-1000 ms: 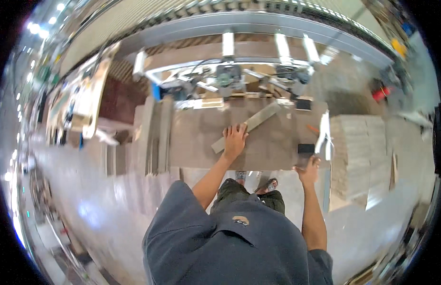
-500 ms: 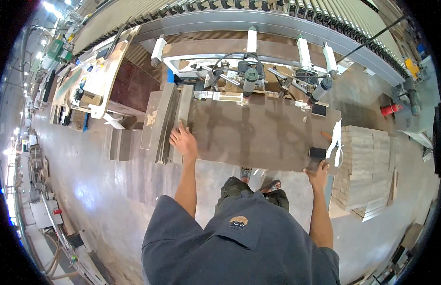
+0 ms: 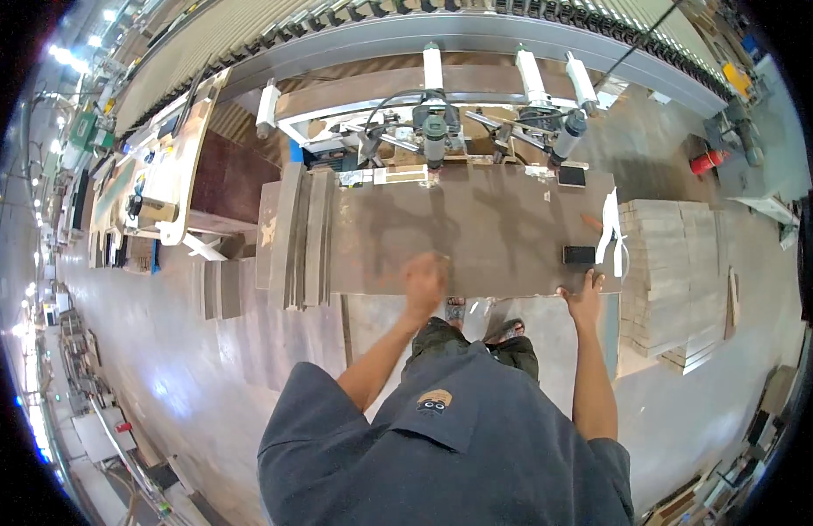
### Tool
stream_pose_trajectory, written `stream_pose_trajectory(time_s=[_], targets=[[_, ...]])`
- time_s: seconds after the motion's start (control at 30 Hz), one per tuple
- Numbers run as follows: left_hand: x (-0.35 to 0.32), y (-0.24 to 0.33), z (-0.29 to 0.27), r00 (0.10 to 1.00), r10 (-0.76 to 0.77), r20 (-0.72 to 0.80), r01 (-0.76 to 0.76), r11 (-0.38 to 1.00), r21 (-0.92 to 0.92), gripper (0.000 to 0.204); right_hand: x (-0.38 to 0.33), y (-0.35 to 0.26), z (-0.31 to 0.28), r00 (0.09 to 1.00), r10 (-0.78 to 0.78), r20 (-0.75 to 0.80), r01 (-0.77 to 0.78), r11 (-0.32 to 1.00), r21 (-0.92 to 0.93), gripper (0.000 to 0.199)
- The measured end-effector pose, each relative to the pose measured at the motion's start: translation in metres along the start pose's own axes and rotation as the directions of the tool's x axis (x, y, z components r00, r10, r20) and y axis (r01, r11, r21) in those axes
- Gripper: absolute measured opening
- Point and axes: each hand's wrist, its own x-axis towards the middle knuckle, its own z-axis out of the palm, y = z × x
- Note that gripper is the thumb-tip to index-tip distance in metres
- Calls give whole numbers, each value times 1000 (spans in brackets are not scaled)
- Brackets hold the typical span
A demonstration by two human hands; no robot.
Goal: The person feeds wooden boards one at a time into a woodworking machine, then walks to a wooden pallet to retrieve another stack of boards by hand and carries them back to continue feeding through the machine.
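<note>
My left hand (image 3: 426, 279), smeared by motion, is over the front part of a brown worktop (image 3: 485, 228); its fingers cannot be made out. At the worktop's front right edge rests my right hand (image 3: 584, 300), thumb and fingers apart, holding nothing I can see. Just beyond its fingertips lies a black rectangular block (image 3: 579, 255). A second black block (image 3: 571, 177) sits near the far right corner. Long grey-brown strips (image 3: 318, 237) stand side by side at the worktop's left, apart from my left hand. White strips (image 3: 609, 230) lie along the right side.
Behind the worktop are clamp-like machine parts with cylinders (image 3: 434, 140) and a long grey beam (image 3: 380, 57). Stacked boards (image 3: 674, 272) stand on the right. A wooden bench (image 3: 191, 167) with tools is at the left, and a red extinguisher (image 3: 707, 162) at the far right.
My left hand has left the strips and moved right, over the worktop's front. My right hand stays at the front right edge. The whole view has shifted slightly.
</note>
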Motion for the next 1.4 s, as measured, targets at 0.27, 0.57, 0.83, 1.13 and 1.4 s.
stream_pose_trajectory(time_s=[0.27, 0.57, 0.83, 1.13, 1.4], targets=[[0, 104, 11, 948, 226, 223, -137, 926, -353, 39, -89, 43, 39, 998, -2, -65, 11, 991, 132, 71], [3, 178, 46, 789, 530, 309, -367, 811, -456, 28, -379, 292, 192, 505, 686, 523, -854, 485, 189, 68], [7, 338, 80, 526, 598, 605, -185, 775, -605, 30, -452, 319, 218, 417, 726, 547, -822, 44, 568, 56], [-17, 477, 162, 100, 691, 716, -241, 715, -656, 48, -389, 352, 166, 457, 713, 532, -570, -224, 790, 59], [-20, 533, 247, 66, 603, 795, -256, 781, -570, 58, -395, 412, 182, 359, 708, 608, -578, -343, 741, 69]])
